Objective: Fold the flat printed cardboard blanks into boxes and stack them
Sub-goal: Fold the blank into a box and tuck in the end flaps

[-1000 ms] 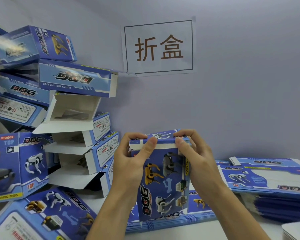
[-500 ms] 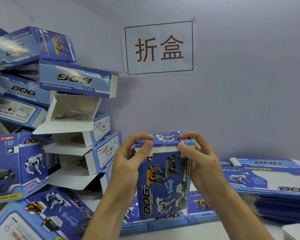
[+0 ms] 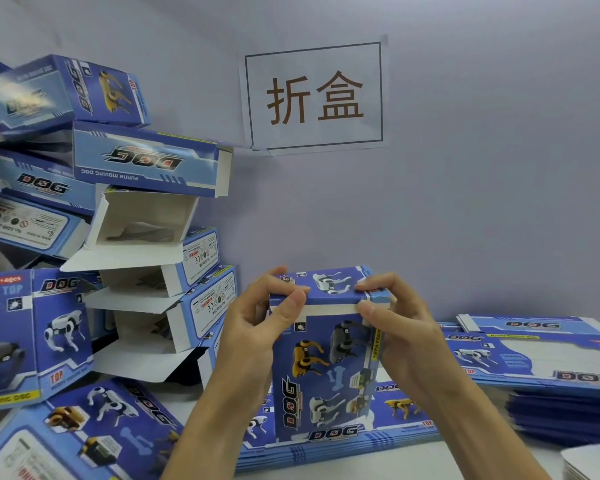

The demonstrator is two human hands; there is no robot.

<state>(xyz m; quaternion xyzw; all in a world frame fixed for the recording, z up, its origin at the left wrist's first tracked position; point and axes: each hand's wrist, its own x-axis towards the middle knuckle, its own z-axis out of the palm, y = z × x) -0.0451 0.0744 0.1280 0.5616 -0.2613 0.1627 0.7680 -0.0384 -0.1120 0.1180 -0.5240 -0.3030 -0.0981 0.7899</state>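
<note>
A blue printed box [image 3: 326, 368] is held upright in front of the wall, its lower edge just above a low stack of flat blanks [image 3: 388, 424] that lies on the bench [image 3: 413, 462]. The left hand [image 3: 257, 327] is curled round the box's upper left corner: its thumb is pressed along the front edge of the top flap, and its fingers are hooked over the top. The right hand [image 3: 395, 323] is curled round the upper right corner in mirror fashion, with the thumb tip laid against the white strip under the flap and the fingers bent over the top panel. Both forearms are raised from the lower edge of the view and converge on the box. Compared with the view a second ago, the top flap has been brought down nearly flat, so that more of its printed face with the white dog is shown, and only a narrow white strip is left visible below it; the box has also been shifted slightly to the right. To the left, a leaning pile of folded boxes [image 3: 146, 244] is stacked against the wall, several with open white flaps. To the right, a second stack of flat blanks [image 3: 534, 358] is laid. A paper sign [image 3: 314, 95] is fixed to the wall above.
</note>
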